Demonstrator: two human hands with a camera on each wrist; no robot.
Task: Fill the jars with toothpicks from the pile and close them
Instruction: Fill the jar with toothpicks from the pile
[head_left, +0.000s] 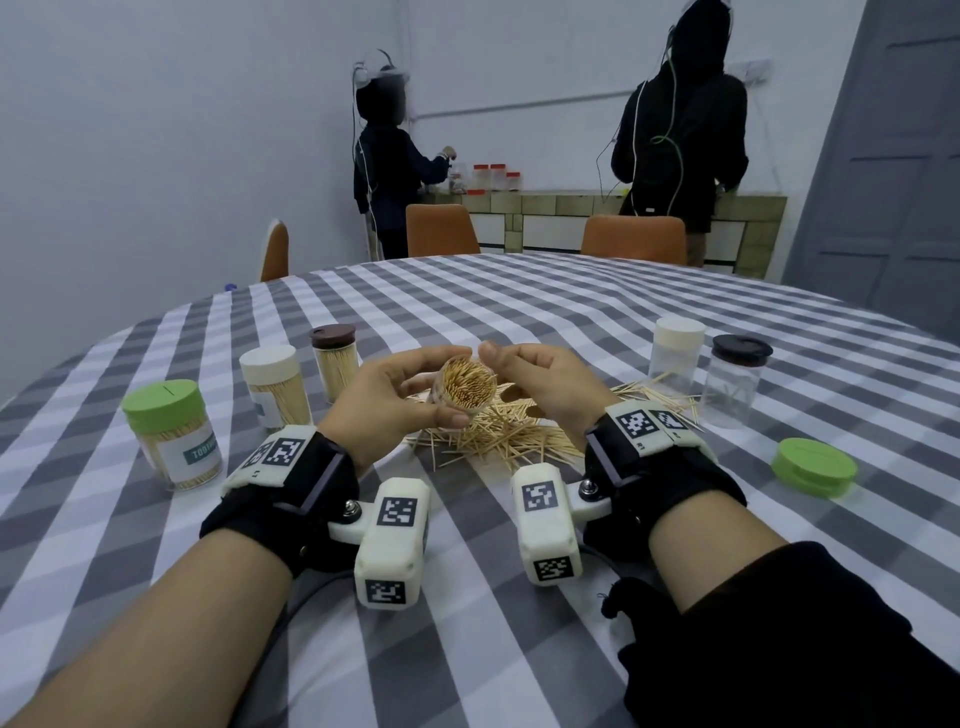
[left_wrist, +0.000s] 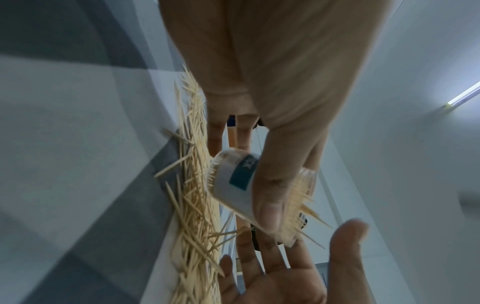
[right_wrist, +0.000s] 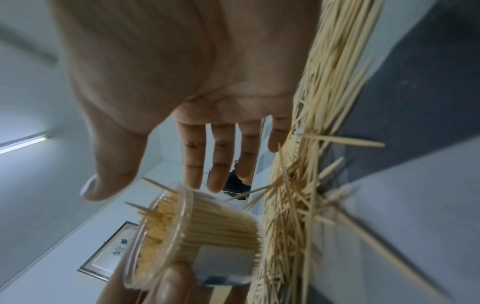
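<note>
**Toothpick jar nearly full, held tilted over the pile**

The toothpick jar (head_left: 466, 388) is a small clear plastic tub with a paper label, packed tight with toothpicks, and it is held up off the checked tablecloth (head_left: 519, 312) directly above the loose pile (head_left: 498, 441). Its open mouth tilts toward the head camera. The left hand (head_left: 387, 400) grips it, thumb across the label near the rim and fingers curled round the far side. The right hand (head_left: 545, 382) is open, fingers straight and relaxed, just beside the mouth of the jar; whether its thumb touches the rim I cannot tell.

As a judgement, the jar should be light and stiff, but its smooth wall is slippery and a hard squeeze could flex it. The side wall, well below the rim, looks the safest hold, leaving the mouth free. A few sticks poke out past the rim, so tipping it further risks spilling them, and they may foul the cap.

The green lid (head_left: 814, 466) lies flat on the cloth, well apart to the right. Three filled, capped jars stand to the left, the nearest green-topped (head_left: 171, 434); two capped, nearly empty jars (head_left: 675, 358) stand beyond the pile on the right.
</note>
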